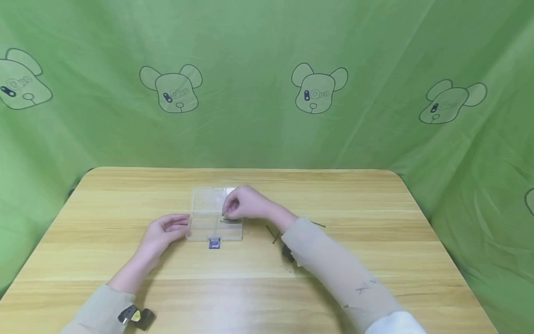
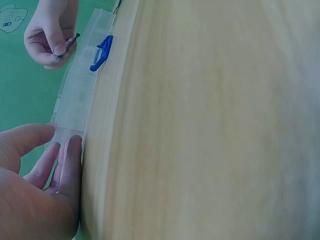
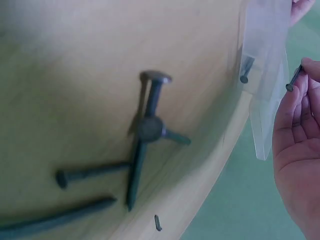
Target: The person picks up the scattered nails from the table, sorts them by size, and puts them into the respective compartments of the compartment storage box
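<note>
A clear plastic compartment box [image 1: 201,233] lies with its lid [image 1: 204,200] folded back and its blue latch [image 1: 214,243] toward me. My left hand [image 1: 164,232] holds the box's left end, thumb and fingertips against it. Above the right-hand compartments, my right hand [image 1: 246,202] pinches a dark nail [image 3: 295,79] between thumb and fingertips, its head sticking out. Another nail [image 3: 246,70] shows through the clear wall, inside a right-hand compartment. Part of the lid is hidden behind the right hand in the head view.
Several loose nails [image 3: 152,95] lie crossed on the wooden table [image 1: 233,297], right of the box, partly under the right forearm. A much smaller nail [image 3: 158,223] lies nearer me. Green printed cloth [image 1: 258,134] hangs behind the table and along its sides.
</note>
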Demonstrator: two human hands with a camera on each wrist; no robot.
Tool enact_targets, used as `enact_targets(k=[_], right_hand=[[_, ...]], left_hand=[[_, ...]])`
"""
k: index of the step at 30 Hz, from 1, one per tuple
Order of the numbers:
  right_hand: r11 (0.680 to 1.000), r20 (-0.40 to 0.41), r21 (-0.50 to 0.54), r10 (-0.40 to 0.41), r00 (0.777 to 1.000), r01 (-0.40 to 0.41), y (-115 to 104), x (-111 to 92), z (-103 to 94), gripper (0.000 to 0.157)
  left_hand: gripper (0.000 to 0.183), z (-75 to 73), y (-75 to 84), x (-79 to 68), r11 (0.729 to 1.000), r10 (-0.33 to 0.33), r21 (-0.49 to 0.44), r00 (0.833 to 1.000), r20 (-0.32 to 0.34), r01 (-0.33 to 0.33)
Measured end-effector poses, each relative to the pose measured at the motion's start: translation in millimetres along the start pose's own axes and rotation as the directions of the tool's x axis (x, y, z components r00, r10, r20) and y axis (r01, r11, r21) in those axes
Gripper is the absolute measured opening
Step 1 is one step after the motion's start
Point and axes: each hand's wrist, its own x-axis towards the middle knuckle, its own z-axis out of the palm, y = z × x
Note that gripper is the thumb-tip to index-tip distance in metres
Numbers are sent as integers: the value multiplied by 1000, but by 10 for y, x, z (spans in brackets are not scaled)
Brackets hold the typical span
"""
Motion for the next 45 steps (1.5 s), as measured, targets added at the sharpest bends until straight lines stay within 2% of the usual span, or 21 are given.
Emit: enact_targets(k=[12,20,31,45], right_hand=[[997,19,-71,8,1000,-6,4,19,60,9],[1000,-8,-25,16,1000,-16,53,-12,35,11],[999,-79,30,36,996,-34,143,-199,-176,11],[999,-162,13,51,986,-49,243,-585,-517,13]], left_hand=[[54,15,9,-2,1000,-2,4,1000,5,2],[54,21,9,-7,1000,-5,-2,1000,4,5],[55,21,7,-10,1000,-10,5,1000,6,10],[54,12,8,-20,1000,-3,-1,1000,7,3]])
